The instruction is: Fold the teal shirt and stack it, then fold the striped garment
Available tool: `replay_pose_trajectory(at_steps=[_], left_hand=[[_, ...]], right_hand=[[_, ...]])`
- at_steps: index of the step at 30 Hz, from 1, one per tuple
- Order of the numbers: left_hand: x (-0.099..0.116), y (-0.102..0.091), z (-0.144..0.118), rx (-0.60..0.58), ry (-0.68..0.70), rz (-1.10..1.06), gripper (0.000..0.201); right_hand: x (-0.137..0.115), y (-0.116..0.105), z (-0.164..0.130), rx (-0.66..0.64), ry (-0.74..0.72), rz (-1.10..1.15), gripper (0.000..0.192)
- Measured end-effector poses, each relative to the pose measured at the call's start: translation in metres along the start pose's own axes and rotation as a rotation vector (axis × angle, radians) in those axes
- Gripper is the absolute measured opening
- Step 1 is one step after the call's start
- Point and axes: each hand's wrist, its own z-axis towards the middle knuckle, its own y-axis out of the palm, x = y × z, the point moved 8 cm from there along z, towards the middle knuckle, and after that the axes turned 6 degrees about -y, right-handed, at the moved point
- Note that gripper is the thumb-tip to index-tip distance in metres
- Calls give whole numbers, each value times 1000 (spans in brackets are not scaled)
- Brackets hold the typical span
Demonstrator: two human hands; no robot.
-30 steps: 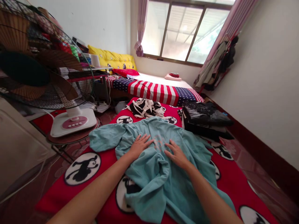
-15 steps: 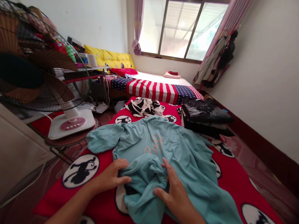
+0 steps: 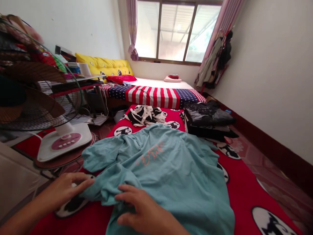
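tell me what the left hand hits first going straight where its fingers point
The left hand would likely meet the teal shirt first, at the bunched cloth right beside it; whether they touch is unclear.

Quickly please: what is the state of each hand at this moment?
Left hand: at the edge of the teal shirt; gripping or not cannot be told.
Right hand: open, over the shirt.

2 bare forearms [image 3: 31, 207] narrow smoothly to the wrists. The left grip [image 3: 66, 188] and right grip [image 3: 143, 207] are bare hands with slim, rounded fingers [image 3: 129, 189] and distinct thumbs.
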Motion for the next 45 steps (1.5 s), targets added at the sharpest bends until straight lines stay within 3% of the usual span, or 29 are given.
replay_pose_trajectory(at_steps=[3, 5, 8, 12, 15, 17, 21, 23, 25, 29, 30, 32, 35, 38, 41, 43, 45], left_hand=[[4, -12, 19, 148, -65, 38, 39], [32, -12, 35, 293, 23, 43, 39], [90, 12, 60, 414, 259, 78, 47], [123, 59, 103, 382, 244, 286, 65], [119, 71, 126, 293, 189, 354, 44], [104, 58, 133, 312, 133, 288, 29], [53, 11, 131, 481, -124, 175, 33], [40, 2, 128, 468, -216, 313, 34], [45, 1, 125, 430, -214, 487, 32], [103, 11, 120, 548, 46, 599, 37], [121, 22, 120, 535, 167, 568, 37], [150, 53, 118, 397, 402, 451, 33], [165, 108, 112, 123, 575, 271, 30], [161, 144, 105, 70, 612, 190, 35], [155, 158, 101, 137, 627, 209, 38], [154, 161, 100, 154, 641, 238, 39], [153, 162, 100, 171, 658, 262, 40]], right_hand=[[18, -27, -20, 189, 90, 57, 30], [32, -51, -35, 340, 163, 17, 22], [52, -74, -50, 442, 219, -52, 17], [61, -79, -58, 483, 141, -97, 15], [56, -74, -58, 457, 80, -177, 16], [53, -72, -58, 448, 62, -184, 17], [51, -74, -58, 464, 49, -166, 17], [51, -76, -58, 475, 50, -163, 17], [53, -76, -58, 484, 56, -160, 18], [53, -75, -61, 517, 87, -121, 20], [53, -77, -63, 534, 102, -94, 21], [52, -86, -70, 582, 127, -23, 20], [47, -129, -95, 740, 125, -15, 15], [44, -205, -145, 1033, 153, -248, 20], [52, -282, -199, 1314, 241, -518, 30], [71, -318, -218, 1360, 393, -607, 44], [91, -339, -221, 1342, 524, -627, 63]])
